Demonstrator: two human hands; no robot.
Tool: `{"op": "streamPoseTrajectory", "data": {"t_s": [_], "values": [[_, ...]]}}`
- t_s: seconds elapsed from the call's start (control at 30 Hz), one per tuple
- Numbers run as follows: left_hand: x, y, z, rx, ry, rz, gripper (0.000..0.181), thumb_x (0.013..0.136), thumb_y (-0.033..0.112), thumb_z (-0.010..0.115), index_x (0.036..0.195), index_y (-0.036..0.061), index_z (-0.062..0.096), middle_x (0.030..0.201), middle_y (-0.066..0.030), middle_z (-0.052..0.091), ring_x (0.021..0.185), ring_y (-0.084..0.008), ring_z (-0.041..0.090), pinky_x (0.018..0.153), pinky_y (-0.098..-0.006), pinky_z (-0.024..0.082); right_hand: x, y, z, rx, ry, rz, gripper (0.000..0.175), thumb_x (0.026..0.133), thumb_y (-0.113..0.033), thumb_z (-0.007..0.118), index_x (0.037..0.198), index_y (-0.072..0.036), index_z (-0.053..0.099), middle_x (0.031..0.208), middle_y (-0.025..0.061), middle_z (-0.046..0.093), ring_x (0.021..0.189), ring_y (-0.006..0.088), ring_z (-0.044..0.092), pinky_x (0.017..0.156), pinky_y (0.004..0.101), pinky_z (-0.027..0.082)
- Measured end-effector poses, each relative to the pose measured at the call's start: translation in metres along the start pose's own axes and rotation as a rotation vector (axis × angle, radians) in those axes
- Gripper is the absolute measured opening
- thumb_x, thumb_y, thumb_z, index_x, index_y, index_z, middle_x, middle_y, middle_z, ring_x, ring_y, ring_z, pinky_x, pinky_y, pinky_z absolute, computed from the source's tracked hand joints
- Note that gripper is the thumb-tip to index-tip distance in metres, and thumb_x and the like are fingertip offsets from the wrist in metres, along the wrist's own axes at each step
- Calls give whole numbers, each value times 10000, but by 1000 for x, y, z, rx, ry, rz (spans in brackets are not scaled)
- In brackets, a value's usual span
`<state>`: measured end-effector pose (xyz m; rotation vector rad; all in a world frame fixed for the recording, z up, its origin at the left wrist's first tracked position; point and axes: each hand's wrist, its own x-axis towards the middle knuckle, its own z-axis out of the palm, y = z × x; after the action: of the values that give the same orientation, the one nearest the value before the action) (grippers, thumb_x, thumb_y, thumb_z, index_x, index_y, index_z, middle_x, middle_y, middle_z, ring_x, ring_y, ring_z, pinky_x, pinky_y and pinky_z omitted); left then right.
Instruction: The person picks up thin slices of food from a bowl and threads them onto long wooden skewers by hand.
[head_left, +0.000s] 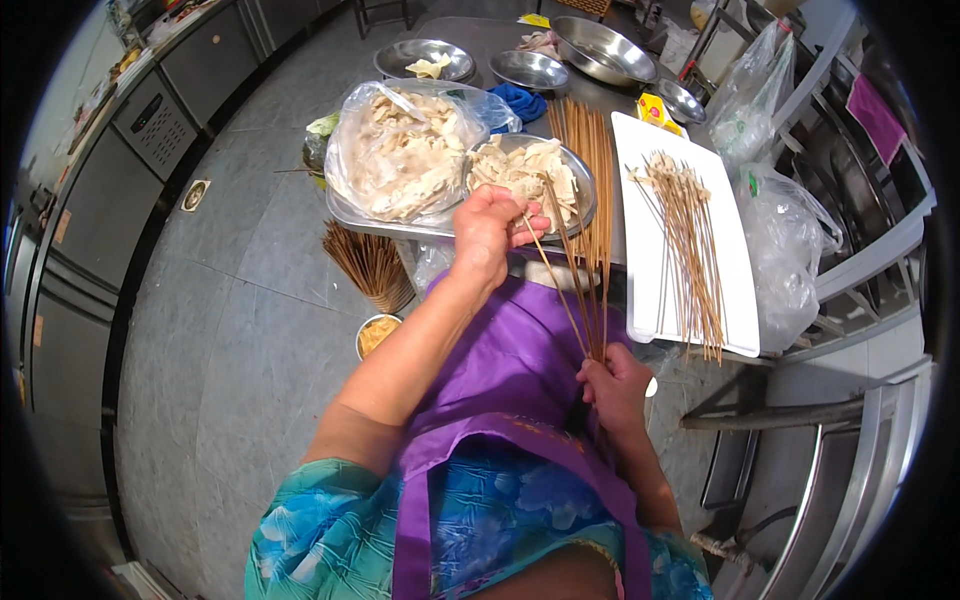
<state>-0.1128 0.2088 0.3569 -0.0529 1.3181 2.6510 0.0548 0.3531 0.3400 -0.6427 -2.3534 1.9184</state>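
My left hand (491, 225) is over the near edge of a metal bowl of pale, flat food pieces (525, 161), its fingers pinched at the tip of one thin skewer, where a small pale piece seems to be. Lower down, my right hand (615, 382) grips several wooden skewers (589, 300) by their lower part, and they fan upward. Left of the bowl, a clear plastic bag (405, 154) full of the same pale pieces rests on a metal tray (352, 217). On the right, a white tray (637, 300) bears a pile of skewers (694, 262) with pale pieces at their far ends.
Loose skewers (581, 142) lie between bowl and white tray. Metal bowls (529, 71) and a blue cloth (519, 101) are farther back. On the left below the table are a container of skewers (371, 270) and a bowl of yellowish food (377, 335). Plastic bags (784, 247) hang at right.
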Motion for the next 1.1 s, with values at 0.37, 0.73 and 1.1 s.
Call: {"op": "streamPoseTrajectory", "data": {"t_s": [0.37, 0.73, 1.1], "values": [[7, 7, -11, 28, 58, 9, 136, 737, -23, 444, 866, 19, 432, 763, -138, 555, 619, -236, 600, 537, -292, 495, -1, 5, -5, -2, -17, -19, 38, 709, -11, 547, 702, 17, 523, 558, 39, 531, 414, 57, 448, 379, 200, 347], [10, 2, -19, 67, 76, 58, 82, 722, -43, 496, 793, -2, 493, 692, -89, 530, 564, -195, 568, 495, -277, 472, -2, 10, -8, 11, -29, -67, 41, 718, -19, 548, 725, 18, 532, 563, 34, 531, 420, 51, 444, 385, 192, 344], [-8, 5, -11, -152, 4, -114, 95, 732, -6, 486, 818, -10, 447, 740, -135, 531, 602, -291, 580, 570, -397, 506, 1, 8, -6, -18, -37, -99, 41, 725, -29, 551, 728, 7, 531, 566, 32, 537, 426, 48, 448, 390, 193, 352]]}}
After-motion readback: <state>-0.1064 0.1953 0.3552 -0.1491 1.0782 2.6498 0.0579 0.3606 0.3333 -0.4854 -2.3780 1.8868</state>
